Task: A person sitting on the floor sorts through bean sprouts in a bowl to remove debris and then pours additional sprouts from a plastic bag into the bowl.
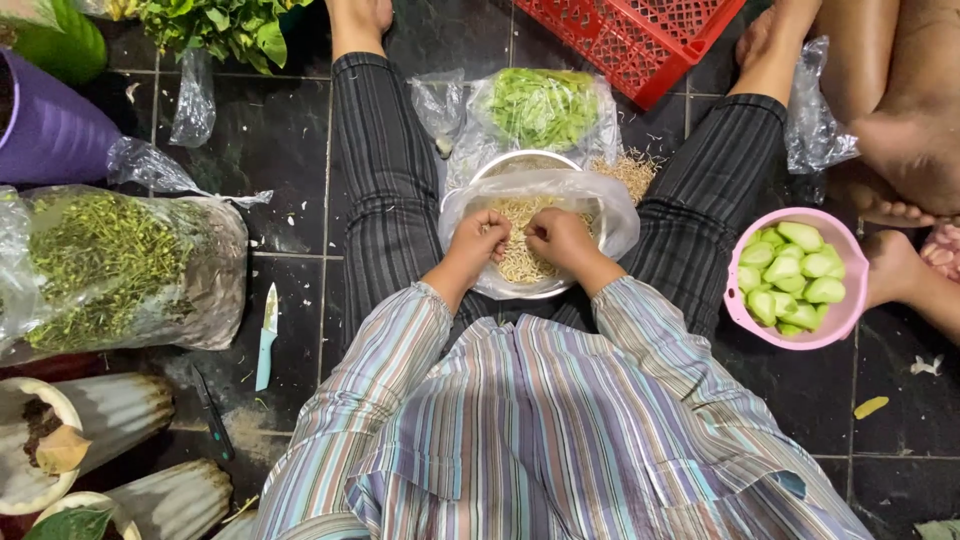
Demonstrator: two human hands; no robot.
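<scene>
Sitting on the dark tiled floor (290, 150) with legs apart, we work both hands over a metal bowl (520, 165) lined with a clear plastic bag (615, 215) and filled with pale bean sprouts (520, 262).

Far to the left of our fingers lies a large clear bag of green trimmings (110, 265), with a purple pot (50, 130) beyond it and ribbed white pots (120, 410) nearer to us. Between that bag and our left leg, well apart from the fingers, a small knife with a pale turquoise handle (266, 335) lies on the floor.

Our left hand (478, 240) rests on the sprouts, its fingers (495, 222) curled and pinching at a few strands. Just beside it, almost touching, our right hand (558, 240) is clenched loosely in the same way, fingers (535, 232) bent onto the sprouts; what exactly each pinch holds is too small to tell.

Straight beyond the fingers, past the bowl's far rim, sits a bag of green bean pods (540, 105), with a small heap of sprout trimmings (632, 172) beside it and a red plastic crate (640, 35) farther off.

Well to the right of the fingers, past our right leg, a pink bowl (838, 320) holds peeled pale green vegetable pieces (795, 275), and another person's bare feet (900, 160) rest beside it.
</scene>
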